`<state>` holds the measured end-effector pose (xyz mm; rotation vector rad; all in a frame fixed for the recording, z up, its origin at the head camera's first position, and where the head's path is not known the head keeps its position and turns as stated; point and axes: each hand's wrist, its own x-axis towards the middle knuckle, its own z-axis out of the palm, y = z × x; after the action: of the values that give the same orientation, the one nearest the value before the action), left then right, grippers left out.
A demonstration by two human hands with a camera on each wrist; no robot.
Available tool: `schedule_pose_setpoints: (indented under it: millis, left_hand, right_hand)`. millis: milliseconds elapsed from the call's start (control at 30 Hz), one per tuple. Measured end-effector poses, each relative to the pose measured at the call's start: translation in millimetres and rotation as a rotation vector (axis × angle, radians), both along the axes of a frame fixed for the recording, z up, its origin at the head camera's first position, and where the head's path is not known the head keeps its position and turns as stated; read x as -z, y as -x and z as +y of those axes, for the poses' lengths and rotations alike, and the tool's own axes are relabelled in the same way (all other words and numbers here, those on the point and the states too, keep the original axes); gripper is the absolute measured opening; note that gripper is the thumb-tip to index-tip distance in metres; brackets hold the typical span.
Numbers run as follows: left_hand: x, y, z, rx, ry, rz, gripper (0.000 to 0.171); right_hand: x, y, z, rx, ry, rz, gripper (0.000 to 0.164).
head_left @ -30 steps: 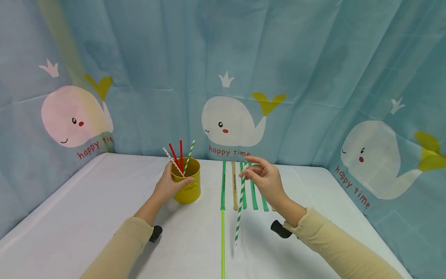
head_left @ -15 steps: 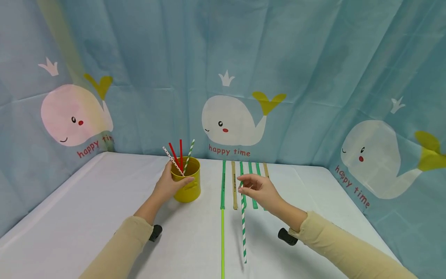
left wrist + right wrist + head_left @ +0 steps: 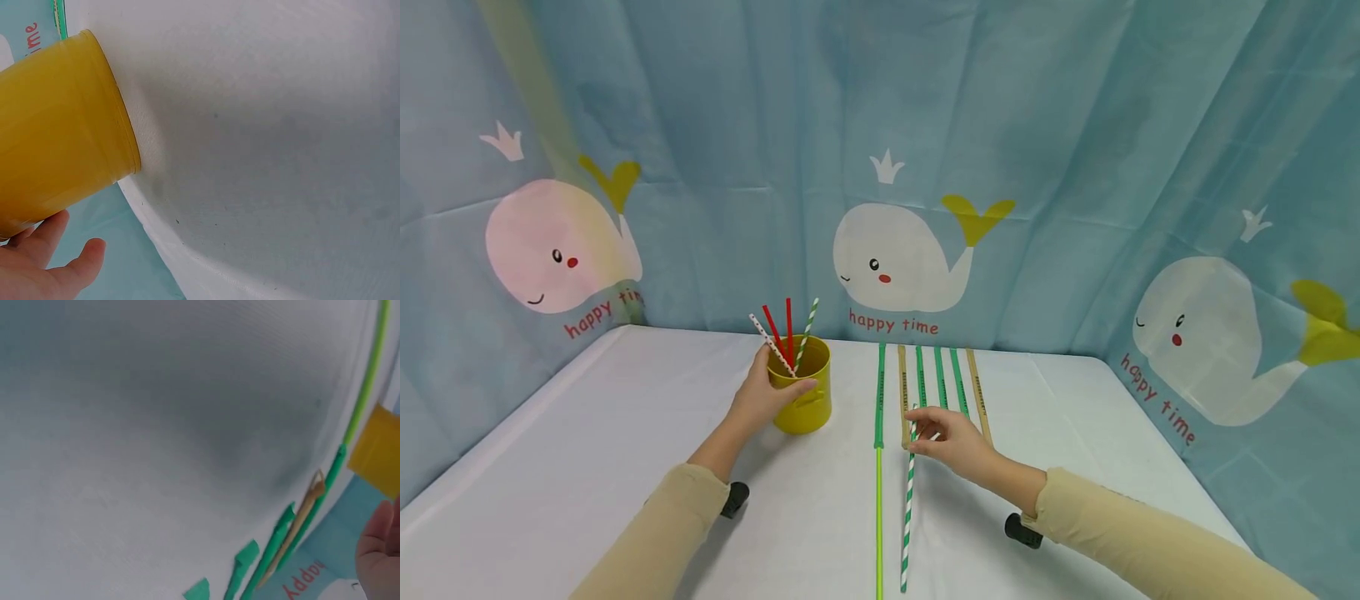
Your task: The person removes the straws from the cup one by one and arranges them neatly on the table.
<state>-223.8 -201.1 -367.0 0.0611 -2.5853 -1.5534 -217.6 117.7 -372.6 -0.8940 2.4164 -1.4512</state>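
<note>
Head view: four straws stand in the yellow bucket. One lime straw lies in line with the leftmost green strip; no other strip has one laid against it. The right hand pinches a striped straw, beside the lime one; forearm extended. The left hand grips the bucket.

Left wrist view: fingertips touch the bucket.

Right wrist view: pinch not visible.

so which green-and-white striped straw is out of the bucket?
The striped straw pinched by the right hand; the other striped straw leans inside the yellow bucket.
</note>
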Motion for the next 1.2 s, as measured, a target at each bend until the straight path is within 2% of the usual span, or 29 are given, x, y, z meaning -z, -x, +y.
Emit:
schedule_pose_setpoints:
  millis: [267,533,700,833,1067,1200]
  left_hand:
    - [0.8,2.4,2,0.01,-0.013,0.017,0.099]
    - [-0.9,1.1,4,0.014,-0.019,0.021,0.098]
    - [-1.8,0.5,5,0.014,-0.021,0.011,0.097]
    - [-2.3,0.4,6,0.01,-0.019,0.001,0.098]
    - [-2.7,-1.2,5,-0.001,-0.006,-0.005,0.1]
    - [-2.0,-1.2,2,-0.008,-0.002,-0.009,0.102]
  right_hand:
    - [8.5,-1.4,-3,0.001,-0.091,0.0,0.031]
    - [13.4,-0.8,-4,-0.077,-0.233,-0.012,0.022]
    - [15.9,-2.8,-1,-0.094,-0.288,-0.005,0.022]
    - [16.2,-4.7,2,-0.091,-0.336,0.013,0.03]
    - [16.0,-14.9,6,-0.124,-0.408,0.022,0.065]
    - [10.1,-18.7,1,-0.134,-0.439,0.005,0.072]
